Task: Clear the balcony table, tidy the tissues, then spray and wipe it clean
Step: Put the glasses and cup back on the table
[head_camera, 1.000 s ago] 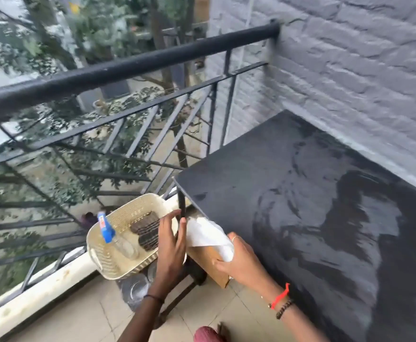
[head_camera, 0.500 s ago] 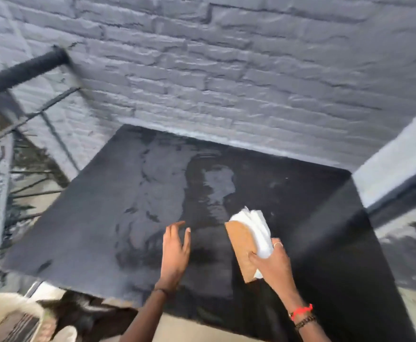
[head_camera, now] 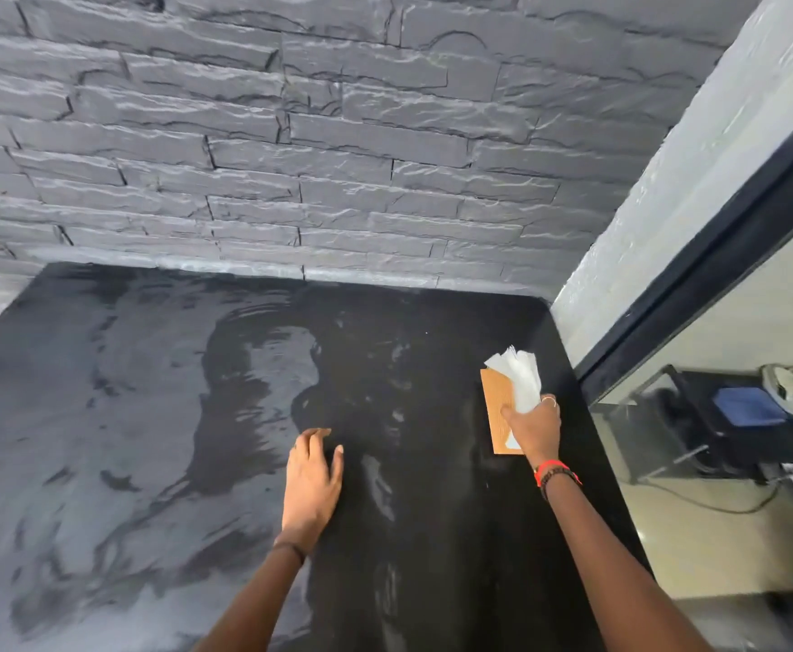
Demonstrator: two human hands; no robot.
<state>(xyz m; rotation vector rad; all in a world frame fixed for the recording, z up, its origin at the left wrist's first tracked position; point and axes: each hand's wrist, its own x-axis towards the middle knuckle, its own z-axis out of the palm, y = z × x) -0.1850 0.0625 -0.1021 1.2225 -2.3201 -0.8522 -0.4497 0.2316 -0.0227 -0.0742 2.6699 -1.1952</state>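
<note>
The black balcony table fills the lower view, streaked with wet and drying patches. My right hand grips a wooden tissue holder with white tissues sticking out of it, at the table's right side near the edge. Whether the holder touches the tabletop I cannot tell. My left hand is over the middle of the table with relaxed fingers and holds nothing.
A grey stone-brick wall runs along the table's far edge. To the right stand a white wall corner and a dark-framed glass pane; behind it are a black stand with a blue item and a cable on the floor.
My view swung from the railing and basket to the table. My right hand carried the tissue holder up from beside the basket to the table's right side; my left hand left the basket and came over the table.
</note>
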